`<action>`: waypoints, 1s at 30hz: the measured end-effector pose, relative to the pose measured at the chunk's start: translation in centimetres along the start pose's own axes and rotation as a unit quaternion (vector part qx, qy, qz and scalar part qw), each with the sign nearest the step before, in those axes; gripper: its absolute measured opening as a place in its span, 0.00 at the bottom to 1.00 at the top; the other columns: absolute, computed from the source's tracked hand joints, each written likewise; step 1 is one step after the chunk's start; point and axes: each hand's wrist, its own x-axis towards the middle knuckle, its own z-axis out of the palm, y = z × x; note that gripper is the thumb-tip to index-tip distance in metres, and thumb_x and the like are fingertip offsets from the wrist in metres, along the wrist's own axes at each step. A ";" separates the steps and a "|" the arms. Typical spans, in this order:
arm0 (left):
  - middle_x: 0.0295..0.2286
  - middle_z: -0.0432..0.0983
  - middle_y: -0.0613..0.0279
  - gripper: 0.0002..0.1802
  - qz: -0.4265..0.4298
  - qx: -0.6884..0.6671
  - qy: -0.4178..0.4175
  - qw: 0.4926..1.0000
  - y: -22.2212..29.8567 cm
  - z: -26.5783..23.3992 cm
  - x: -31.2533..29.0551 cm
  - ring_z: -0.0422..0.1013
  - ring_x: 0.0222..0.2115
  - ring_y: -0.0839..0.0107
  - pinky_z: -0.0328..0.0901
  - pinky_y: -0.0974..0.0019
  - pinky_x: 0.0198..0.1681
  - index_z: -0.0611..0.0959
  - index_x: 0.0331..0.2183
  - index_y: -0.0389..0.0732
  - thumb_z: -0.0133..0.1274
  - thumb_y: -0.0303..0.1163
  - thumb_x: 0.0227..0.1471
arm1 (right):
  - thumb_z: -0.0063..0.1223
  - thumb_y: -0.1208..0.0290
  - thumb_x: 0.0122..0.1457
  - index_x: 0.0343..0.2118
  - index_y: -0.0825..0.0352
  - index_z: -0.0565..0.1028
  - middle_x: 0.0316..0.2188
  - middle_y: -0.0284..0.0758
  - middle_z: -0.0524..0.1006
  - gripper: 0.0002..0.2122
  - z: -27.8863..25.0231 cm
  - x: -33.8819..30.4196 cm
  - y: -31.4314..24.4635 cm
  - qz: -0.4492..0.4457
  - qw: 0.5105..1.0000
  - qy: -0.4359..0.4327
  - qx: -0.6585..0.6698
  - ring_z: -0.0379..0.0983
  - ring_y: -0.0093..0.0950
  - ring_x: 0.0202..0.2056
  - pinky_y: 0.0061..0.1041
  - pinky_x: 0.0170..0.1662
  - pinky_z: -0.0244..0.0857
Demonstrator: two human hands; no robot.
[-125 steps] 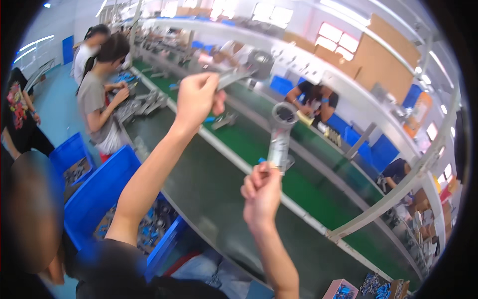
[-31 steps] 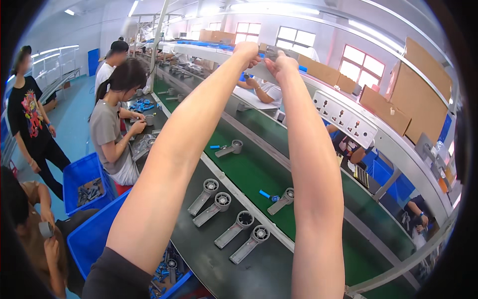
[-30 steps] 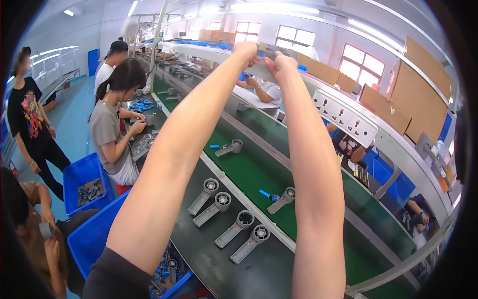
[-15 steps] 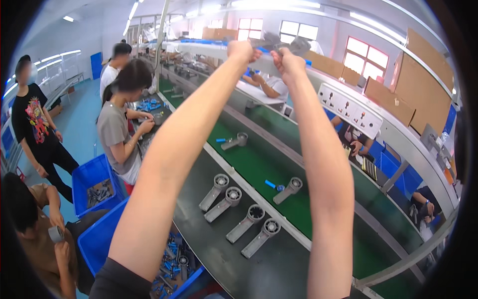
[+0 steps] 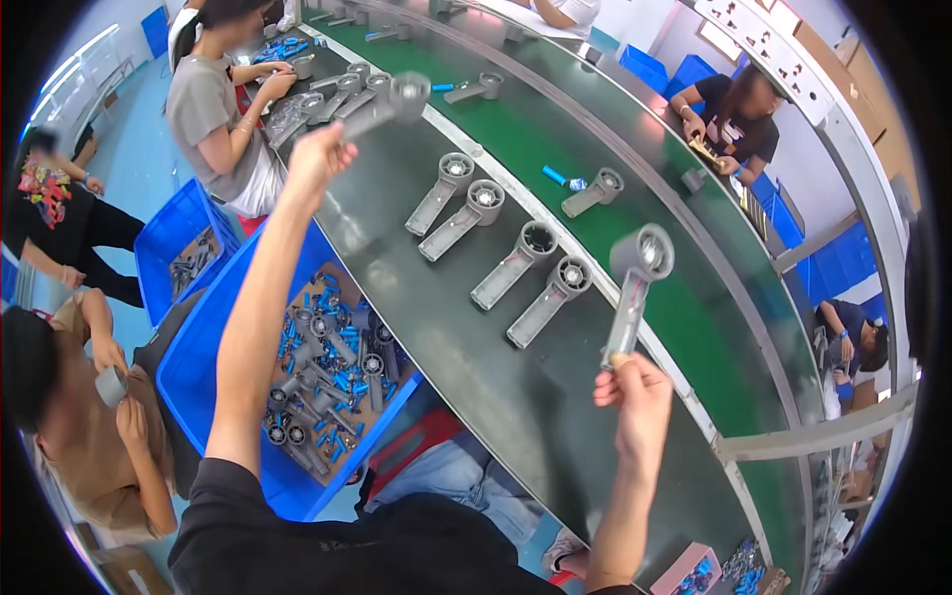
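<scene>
And both hands are up and loaded: the left hand (image 5: 319, 164) reaches out beyond the blue crate (image 5: 183, 342), fingers closed around the handle end of a grey fan part (image 5: 382, 111), its round head blurred and angled toward the belt side. Over on the right, the right hand (image 5: 638, 392) pinches a matching fan part (image 5: 632, 295) between thumb and fingers, low on the handle, head uppermost; that hold seems to keep the round grille uncovered and in plain sight. Both pieces are up in the air, well apart, so they look unlikely to knock together. Between them, four grey fan units (image 5: 514, 260) lie slanted along the bench (image 5: 436, 327), heads toward the green belt (image 5: 686, 352), handles toward the near edge, an arrangement that probably leaves each handle easy to grasp. Another fan unit (image 5: 593, 192) lies on the belt just beside a blue piece (image 5: 565, 178), while the crate, heaped with loose grey and blue parts, stands close by the bench, handily near the left arm
</scene>
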 end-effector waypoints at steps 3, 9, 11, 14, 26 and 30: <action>0.25 0.76 0.60 0.11 -0.065 -0.033 0.002 0.997 -6.5 -0.9 -0.6 0.70 0.23 0.76 0.64 0.74 0.28 0.76 0.34 0.38 0.48 0.36 0.62 | 0.49 0.71 0.62 0.30 0.71 0.77 0.20 0.33 0.76 0.09 1.0 0.0 4.9 0.035 0.998 0.053 0.005 0.71 0.19 0.17 0.17 0.22 0.68; 0.23 0.78 0.54 0.20 -0.143 0.010 -0.002 0.990 -10.1 1.7 -0.9 0.71 0.19 0.71 0.67 0.70 0.23 0.78 0.31 0.31 0.42 0.39 0.64 | 0.50 0.61 0.64 0.28 0.71 0.77 0.18 0.33 0.75 0.16 2.7 -0.3 11.4 0.041 0.995 0.087 0.018 0.70 0.18 0.17 0.17 0.20 0.66; 0.23 0.79 0.50 0.27 -0.148 0.183 0.010 0.972 -8.4 2.2 -1.8 0.74 0.17 0.69 0.67 0.69 0.20 0.80 0.25 0.31 0.44 0.45 0.62 | 0.48 0.60 0.66 0.27 0.72 0.77 0.16 0.32 0.73 0.18 2.7 -1.4 10.8 0.044 0.991 0.116 -0.048 0.68 0.18 0.16 0.17 0.19 0.63; 0.29 0.80 0.40 0.34 0.020 0.576 0.072 0.814 -5.5 2.5 -0.5 0.78 0.34 0.51 0.71 0.53 0.41 0.84 0.28 0.29 0.50 0.57 0.55 | 0.41 0.51 0.67 0.27 0.73 0.75 0.12 0.30 0.68 0.26 -0.2 -0.8 14.1 -0.045 0.957 0.238 -0.163 0.61 0.16 0.12 0.18 0.14 0.51; 0.43 0.75 0.45 0.23 0.516 0.496 0.193 0.671 27.5 19.6 26.8 0.70 0.46 0.46 0.63 0.51 0.52 0.77 0.48 0.42 0.44 0.47 0.59 | 0.53 0.64 0.63 0.25 0.72 0.78 0.12 0.28 0.69 0.16 -1.1 -0.8 13.1 -0.061 0.949 0.255 -0.177 0.61 0.16 0.18 0.22 0.22 0.58; 0.43 0.76 0.43 0.22 0.535 0.575 0.190 0.589 28.4 21.8 32.0 0.71 0.47 0.46 0.63 0.51 0.53 0.78 0.49 0.43 0.48 0.43 0.56 | 0.55 0.65 0.62 0.26 0.72 0.78 0.13 0.29 0.70 0.14 -0.6 -1.0 12.7 -0.039 0.941 0.262 -0.212 0.60 0.16 0.18 0.23 0.22 0.59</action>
